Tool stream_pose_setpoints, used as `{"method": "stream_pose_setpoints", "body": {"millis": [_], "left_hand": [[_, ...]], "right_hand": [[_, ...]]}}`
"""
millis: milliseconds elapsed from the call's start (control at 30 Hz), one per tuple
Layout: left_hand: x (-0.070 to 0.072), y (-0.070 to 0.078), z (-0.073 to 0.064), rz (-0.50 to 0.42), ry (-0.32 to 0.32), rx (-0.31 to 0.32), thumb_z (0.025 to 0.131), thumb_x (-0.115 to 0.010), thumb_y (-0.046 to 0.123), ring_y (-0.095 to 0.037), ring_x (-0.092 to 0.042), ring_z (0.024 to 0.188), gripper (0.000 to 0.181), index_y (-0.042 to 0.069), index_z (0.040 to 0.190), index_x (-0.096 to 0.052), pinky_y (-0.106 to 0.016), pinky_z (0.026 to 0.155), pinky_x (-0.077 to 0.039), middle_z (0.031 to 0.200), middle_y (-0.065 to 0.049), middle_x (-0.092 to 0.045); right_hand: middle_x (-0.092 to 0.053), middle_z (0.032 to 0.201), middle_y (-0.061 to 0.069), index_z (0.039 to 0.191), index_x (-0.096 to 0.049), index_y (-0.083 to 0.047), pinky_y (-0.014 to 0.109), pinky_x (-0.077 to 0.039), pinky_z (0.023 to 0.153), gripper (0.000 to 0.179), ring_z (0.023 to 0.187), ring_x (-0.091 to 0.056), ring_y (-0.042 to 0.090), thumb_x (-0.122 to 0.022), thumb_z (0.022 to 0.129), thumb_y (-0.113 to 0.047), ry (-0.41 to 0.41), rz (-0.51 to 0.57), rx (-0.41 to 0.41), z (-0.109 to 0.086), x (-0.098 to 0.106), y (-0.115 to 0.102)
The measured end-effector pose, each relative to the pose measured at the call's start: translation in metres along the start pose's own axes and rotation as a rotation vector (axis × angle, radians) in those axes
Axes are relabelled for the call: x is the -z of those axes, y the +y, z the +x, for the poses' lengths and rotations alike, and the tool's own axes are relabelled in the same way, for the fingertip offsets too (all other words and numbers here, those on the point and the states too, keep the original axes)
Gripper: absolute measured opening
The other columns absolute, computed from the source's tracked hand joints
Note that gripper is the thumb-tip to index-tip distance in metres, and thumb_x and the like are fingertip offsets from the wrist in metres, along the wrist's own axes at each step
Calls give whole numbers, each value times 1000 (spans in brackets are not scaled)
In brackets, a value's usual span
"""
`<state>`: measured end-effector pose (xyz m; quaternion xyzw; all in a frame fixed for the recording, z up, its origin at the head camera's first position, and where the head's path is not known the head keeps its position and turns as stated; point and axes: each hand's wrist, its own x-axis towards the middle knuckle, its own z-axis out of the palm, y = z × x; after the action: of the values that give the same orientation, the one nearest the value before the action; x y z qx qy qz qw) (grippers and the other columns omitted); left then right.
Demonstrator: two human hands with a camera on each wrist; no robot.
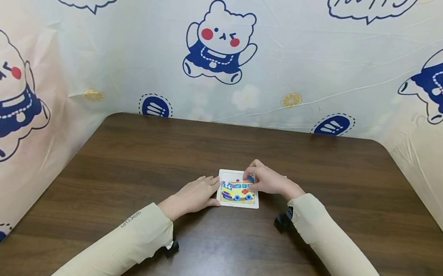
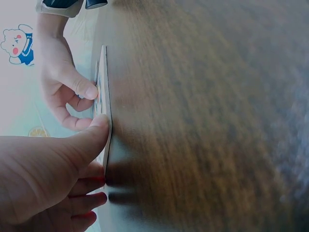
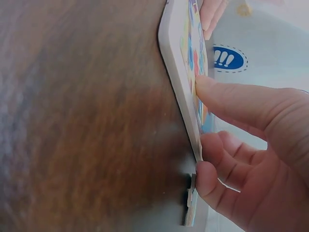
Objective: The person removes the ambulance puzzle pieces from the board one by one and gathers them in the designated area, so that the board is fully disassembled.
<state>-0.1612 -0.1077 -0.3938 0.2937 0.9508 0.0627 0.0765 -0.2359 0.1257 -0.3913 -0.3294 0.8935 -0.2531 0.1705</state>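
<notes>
A white-framed jigsaw puzzle [image 1: 237,205] with a yellow ambulance picture lies flat on the table. My left hand [image 1: 195,194] rests against its left side, fingers extended along the edge and thumb [image 2: 99,124] at the near left corner. Over the upper right part of the puzzle, my right hand [image 1: 268,179] bends its fingers and pinches a blue puzzle piece [image 3: 208,123], mostly covered by the fingers. The right thumb [image 3: 207,89] touches the picture, and other fingertips sit by the frame's edge. Part of the frame's upper area shows pale.
Just beyond the right hand lies a loose puzzle piece [image 3: 191,208], mostly hidden in the head view. The brown wooden table [image 1: 142,147] has a printed cloth [image 1: 281,49] behind it and at its sides. Dark wrist cameras [image 1: 283,220] hang below both sleeves.
</notes>
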Motion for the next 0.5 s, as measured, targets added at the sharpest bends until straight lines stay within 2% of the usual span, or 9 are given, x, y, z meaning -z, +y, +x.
{"method": "stream_pose_setpoints", "body": {"millis": [167, 500], "left_hand": [[0, 0, 0, 6, 15, -9, 89, -60, 36, -32, -36, 127, 64, -7, 132, -43, -41, 105, -26, 138, -20, -40], [0, 1, 0, 1, 2, 2, 89, -60, 36, -32, -35, 128, 64, -7, 133, -42, -40, 106, -26, 139, -19, -39]], "right_hand": [[-42, 105, 10, 101, -60, -10, 28, -42, 64, 22, 74, -45, 18, -70, 82, -10, 4, 14, -14, -1, -1, 0], [-42, 103, 10, 101, -61, -9, 28, -41, 63, 22, 73, -45, 17, -71, 81, -10, 23, -8, -19, -1, -1, -3]]}}
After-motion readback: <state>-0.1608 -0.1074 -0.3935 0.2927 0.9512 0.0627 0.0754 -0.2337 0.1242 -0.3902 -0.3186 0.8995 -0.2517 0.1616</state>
